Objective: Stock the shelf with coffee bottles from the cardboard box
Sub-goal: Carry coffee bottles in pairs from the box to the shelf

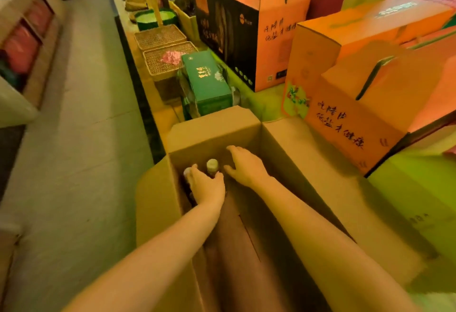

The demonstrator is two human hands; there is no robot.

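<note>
Fingers point(194, 170) of left hand point(207, 186): curled over coffee bottle point(186, 173), far-left corner of cardboard box point(212, 129). Right hand point(244, 167): fingers spread, empty, just beside second bottle point(212, 165).

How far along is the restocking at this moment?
Done: nothing from the open cardboard box shows as shelved yet. In hand: both hands reach into it, the left hand over the pale-capped coffee bottles, its grip unclear, the right hand spread open beside them. Left: lifting those bottles out and shelving them.
</note>
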